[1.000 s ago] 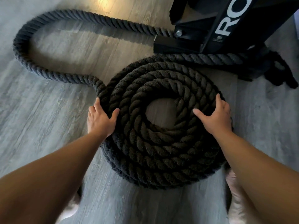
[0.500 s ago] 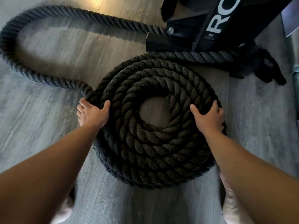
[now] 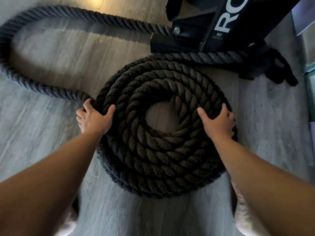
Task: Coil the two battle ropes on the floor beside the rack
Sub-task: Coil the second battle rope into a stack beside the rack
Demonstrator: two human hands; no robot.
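Observation:
A thick dark battle rope lies wound in a flat round coil (image 3: 162, 150) several turns wide on the grey wood floor. My left hand (image 3: 95, 118) grips the coil's left outer turns, thumb on top and fingers curled down the outside. On the right rim my right hand (image 3: 219, 121) holds the coil the same way. A loose stretch of rope (image 3: 42, 89) leaves the coil by my left hand, loops far left, and runs back to the black rack (image 3: 213, 28). Another straight stretch (image 3: 213, 57) runs from the coil's top along the rack's foot.
The rack's base stands just beyond the coil at the upper right, with a dark strap (image 3: 281, 72) beside it. A metal edge (image 3: 309, 82) lines the right border. My feet (image 3: 68, 225) stand close to the coil's near side.
Both hands have closed tighter on the coil's sides, the left one curling its fingers over the outer turn. The view has shifted a little; the coil keeps its shape.

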